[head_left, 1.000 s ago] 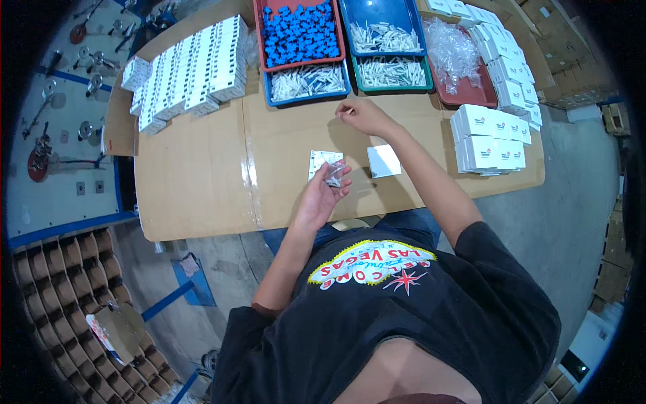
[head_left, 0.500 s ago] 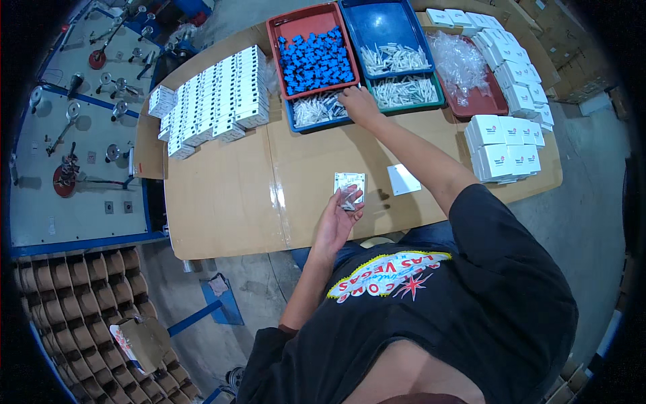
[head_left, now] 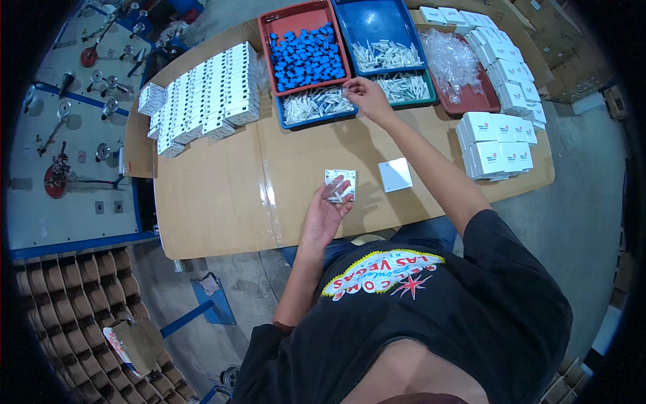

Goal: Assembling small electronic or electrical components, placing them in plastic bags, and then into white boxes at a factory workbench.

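Observation:
My left hand (head_left: 321,219) is closed on a small clear plastic bag (head_left: 334,190) with white pieces in it. Beneath the bag lies a white square piece with small dark marks (head_left: 349,176) on the cardboard-topped table. My right hand (head_left: 369,97) is over the near edge of the trays, its fingertips pinched together; what they hold is too small to make out. Closest to it is a blue tray (head_left: 313,126) of small white plastic parts. To the right of my left hand, a plain white square plate (head_left: 395,175) lies flat.
A red tray of blue parts (head_left: 306,59) sits partly on the near blue tray. Behind are another blue tray (head_left: 377,23) and a green tray (head_left: 412,104) with white parts. White box stacks stand left (head_left: 208,94) and right (head_left: 494,145), near a red tray of clear bags (head_left: 457,64).
My right hand has drawn slightly up and back from the near blue tray, fingers pinched. My left hand still holds the bag. The whole view has shifted a little.

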A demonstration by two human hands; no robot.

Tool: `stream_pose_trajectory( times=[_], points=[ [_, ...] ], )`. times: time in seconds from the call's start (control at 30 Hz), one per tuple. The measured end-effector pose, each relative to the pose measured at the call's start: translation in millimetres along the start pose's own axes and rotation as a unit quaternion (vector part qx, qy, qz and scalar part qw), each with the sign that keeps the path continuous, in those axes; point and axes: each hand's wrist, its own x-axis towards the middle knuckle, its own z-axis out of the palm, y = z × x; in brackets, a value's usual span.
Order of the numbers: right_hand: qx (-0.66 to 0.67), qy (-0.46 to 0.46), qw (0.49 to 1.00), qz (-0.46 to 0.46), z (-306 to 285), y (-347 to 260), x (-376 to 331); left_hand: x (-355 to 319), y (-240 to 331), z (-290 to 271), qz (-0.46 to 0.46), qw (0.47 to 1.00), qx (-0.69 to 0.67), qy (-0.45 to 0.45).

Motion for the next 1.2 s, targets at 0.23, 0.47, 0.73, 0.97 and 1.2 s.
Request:
stream_pose_trajectory(
  times=[0.23, 0.47, 0.73, 0.97, 1.2],
  points=[
    [0.091, -0.012, 0.992, 0.085, -32, -66, -70, 7, 3, 10, 0.003, 1.000, -0.018, -0.023],
    [0.076, -0.028, 0.988, 0.128, -32, -84, -116, 19, 3, 20, 0.005, 0.999, -0.006, -0.037],
    [0.022, -0.069, 0.988, 0.133, -3, -100, -145, 15, 4, 31, 0.000, 0.999, 0.014, -0.049],
    [0.065, -0.137, 0.980, 0.131, 11, -86, -150, 9, 2, 32, 0.008, 0.999, 0.013, -0.041],
    [-0.026, -0.213, 0.971, 0.106, 12, -89, -154, 11, -1, 25, 0.015, 0.999, 0.007, -0.037]
  ],
)
